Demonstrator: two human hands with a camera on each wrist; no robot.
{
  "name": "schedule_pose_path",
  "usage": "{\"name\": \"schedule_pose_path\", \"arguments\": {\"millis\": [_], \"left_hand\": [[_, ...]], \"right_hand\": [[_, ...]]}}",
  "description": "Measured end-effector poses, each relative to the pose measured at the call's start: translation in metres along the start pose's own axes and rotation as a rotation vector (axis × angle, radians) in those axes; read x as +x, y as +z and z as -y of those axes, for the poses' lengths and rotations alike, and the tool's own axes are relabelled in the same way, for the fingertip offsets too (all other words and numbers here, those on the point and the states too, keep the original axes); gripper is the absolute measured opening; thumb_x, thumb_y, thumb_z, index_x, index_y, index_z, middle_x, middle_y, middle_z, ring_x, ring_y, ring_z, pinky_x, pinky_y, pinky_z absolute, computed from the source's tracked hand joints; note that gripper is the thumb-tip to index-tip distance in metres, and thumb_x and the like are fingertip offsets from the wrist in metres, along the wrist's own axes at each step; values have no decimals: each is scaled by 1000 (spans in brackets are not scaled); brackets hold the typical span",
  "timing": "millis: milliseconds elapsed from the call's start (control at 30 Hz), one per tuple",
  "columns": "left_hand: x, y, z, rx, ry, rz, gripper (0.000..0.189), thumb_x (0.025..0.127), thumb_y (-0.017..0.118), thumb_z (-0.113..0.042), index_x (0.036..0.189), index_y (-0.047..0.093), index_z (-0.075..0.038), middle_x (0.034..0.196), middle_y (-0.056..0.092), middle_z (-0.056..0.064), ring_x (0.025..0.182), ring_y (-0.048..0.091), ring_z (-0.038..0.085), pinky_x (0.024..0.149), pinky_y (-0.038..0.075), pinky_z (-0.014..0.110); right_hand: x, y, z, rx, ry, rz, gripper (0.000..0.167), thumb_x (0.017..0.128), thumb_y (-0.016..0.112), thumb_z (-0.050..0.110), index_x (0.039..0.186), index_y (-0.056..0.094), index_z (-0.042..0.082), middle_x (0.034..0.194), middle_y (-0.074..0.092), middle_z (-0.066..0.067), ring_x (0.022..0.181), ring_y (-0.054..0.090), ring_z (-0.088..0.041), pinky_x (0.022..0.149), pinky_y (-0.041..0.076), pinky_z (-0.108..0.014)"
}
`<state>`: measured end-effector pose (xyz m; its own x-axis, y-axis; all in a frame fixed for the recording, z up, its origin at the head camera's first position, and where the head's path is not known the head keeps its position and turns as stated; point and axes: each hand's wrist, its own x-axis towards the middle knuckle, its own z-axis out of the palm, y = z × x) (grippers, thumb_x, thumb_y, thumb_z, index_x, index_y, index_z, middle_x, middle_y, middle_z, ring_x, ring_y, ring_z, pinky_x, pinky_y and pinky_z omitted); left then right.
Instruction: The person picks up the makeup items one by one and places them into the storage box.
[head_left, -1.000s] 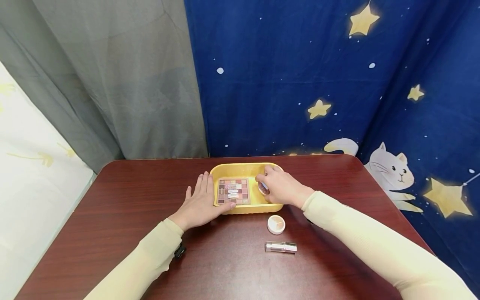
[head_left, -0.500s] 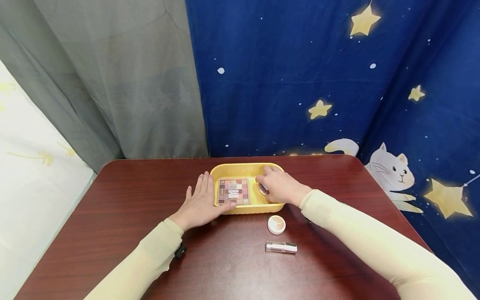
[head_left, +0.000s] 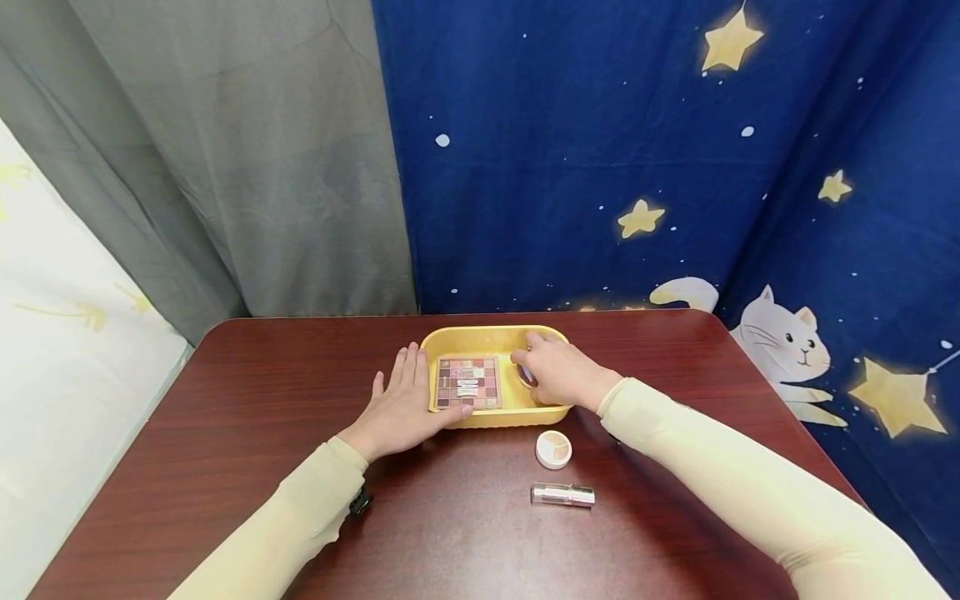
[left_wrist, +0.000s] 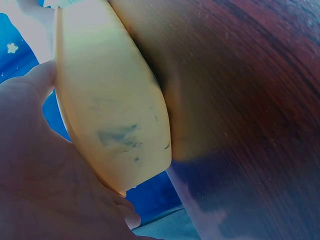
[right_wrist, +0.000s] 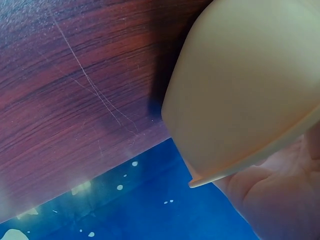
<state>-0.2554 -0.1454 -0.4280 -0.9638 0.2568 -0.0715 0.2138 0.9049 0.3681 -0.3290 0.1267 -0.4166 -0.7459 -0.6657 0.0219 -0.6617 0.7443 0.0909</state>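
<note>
By right hand (head_left: 562,372), a round, dark-rimmed case (head_left: 527,377) is gripped inside yellow plastic tray (head_left: 513,417), right end; tray's left rim is touched by left hand (head_left: 402,414), fingers straight. Case likely light, stiff, slippery; best held by edges.

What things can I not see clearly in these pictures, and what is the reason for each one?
- Head view: most of the round object, covered by the right grip.
- Head view: wording on the palette and silver tube, too small to read.
- Head view: the left sleeve's upper end, cut off by the bottom edge.
- Both wrist views: the inside of the yellow tray, hidden by its outer wall.
</note>
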Motion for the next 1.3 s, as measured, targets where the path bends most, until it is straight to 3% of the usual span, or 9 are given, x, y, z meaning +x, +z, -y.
{"name": "schedule_pose_path", "arguments": {"millis": [633,1100,1300], "left_hand": [[-1,-1,0,1,2,-6,129,81,44,-88,158,0,5,166,-5,20,153,-3,35,115,8,66],[0,0,0,2,5,-12,128,81,44,-88,159,1,4,167,-5,20,153,-3,34,115,8,67],[0,-1,-1,9,5,-14,129,80,42,-90,159,1,4,167,-4,20,153,-3,35,115,9,66]], "right_hand": [[1,3,-1,-10,-2,16,34,73,80,18,105,68,18,93,47,-3,78,50,-20,64,50,-39],[3,2,-1,-32,10,33,41,74,78,18,115,69,15,95,50,-4,81,51,-21,72,52,-40],[4,0,0,-36,12,46,33,76,77,17,107,69,15,90,48,-3,78,50,-20,70,49,-37]]}}
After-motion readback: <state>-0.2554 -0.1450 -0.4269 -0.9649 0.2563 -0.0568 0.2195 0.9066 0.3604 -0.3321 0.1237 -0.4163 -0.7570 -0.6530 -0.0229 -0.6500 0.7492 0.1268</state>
